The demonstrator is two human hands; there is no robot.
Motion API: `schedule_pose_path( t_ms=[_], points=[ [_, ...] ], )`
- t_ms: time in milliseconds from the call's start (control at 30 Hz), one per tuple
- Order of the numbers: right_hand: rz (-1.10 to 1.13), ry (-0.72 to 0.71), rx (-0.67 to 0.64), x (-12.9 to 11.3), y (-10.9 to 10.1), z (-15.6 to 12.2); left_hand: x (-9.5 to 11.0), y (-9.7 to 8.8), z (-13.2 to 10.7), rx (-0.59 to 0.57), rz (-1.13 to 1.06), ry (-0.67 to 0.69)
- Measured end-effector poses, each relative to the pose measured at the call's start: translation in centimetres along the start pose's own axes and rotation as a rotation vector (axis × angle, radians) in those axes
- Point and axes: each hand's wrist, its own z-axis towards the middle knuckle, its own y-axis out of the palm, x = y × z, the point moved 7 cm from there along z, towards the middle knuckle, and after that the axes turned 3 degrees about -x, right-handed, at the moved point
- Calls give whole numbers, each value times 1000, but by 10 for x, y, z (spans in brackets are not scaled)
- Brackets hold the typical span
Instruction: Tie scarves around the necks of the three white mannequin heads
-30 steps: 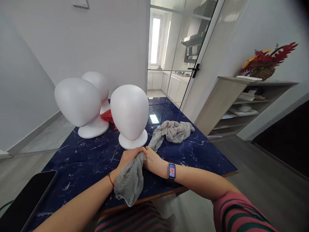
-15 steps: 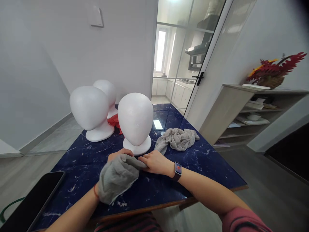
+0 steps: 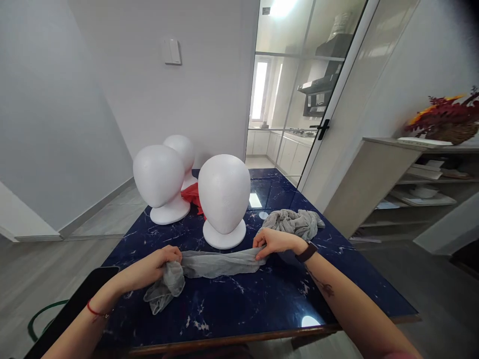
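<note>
A sheer grey scarf [image 3: 220,264] is stretched sideways just in front of the nearest white foam mannequin head [image 3: 224,194]. My left hand [image 3: 168,262] pinches it at the left, with a loose bunched end hanging below the fingers. At the right, my right hand [image 3: 275,243] grips the scarf between thumb and fingers. Beyond that hand the rest of the grey cloth lies in a crumpled heap on the dark blue marbled table [image 3: 232,304]; whether it is all one piece is hard to see. The mannequin head stands upright on its round base, bare.
Two more white foam heads, a nearer one [image 3: 159,177] and a farther one [image 3: 181,149], stand at the back left. Red cloth [image 3: 192,194] lies between the heads. A black phone-like slab [image 3: 82,299] is at the left edge. A shelf unit [image 3: 392,164] stands right of the table.
My hands have moved apart, pulling the grey scarf out into a taut band. It was bunched over my left hand before. The view has tilted up and shifted left.
</note>
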Motion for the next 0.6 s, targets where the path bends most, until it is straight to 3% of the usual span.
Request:
schedule_pose_path(
  t_ms=[100, 167, 233, 367, 467, 533, 600],
  points=[
    [135, -23, -27, -1, 0, 0, 7, 2, -3, 64, 28, 32],
    [239, -71, -48, -12, 5, -1, 22, 2, 0, 165, -9, 71],
    [356, -118, -100, -28, 15, -3, 41, 12, 7, 184, -58, 101],
    [576, -219, -218, -62, 41, -12, 70, 55, 31, 33, -90, 120],
    [694, -292, -270, -80, 52, -21, 74, 80, 41, -171, -192, 112],
    [772, -328, -252, -84, 48, -31, 68, 85, 35, -359, -343, 50],
    [816, -335, -221, -83, 37, -46, 58, 77, 20, -484, -516, -33]
  ],
)
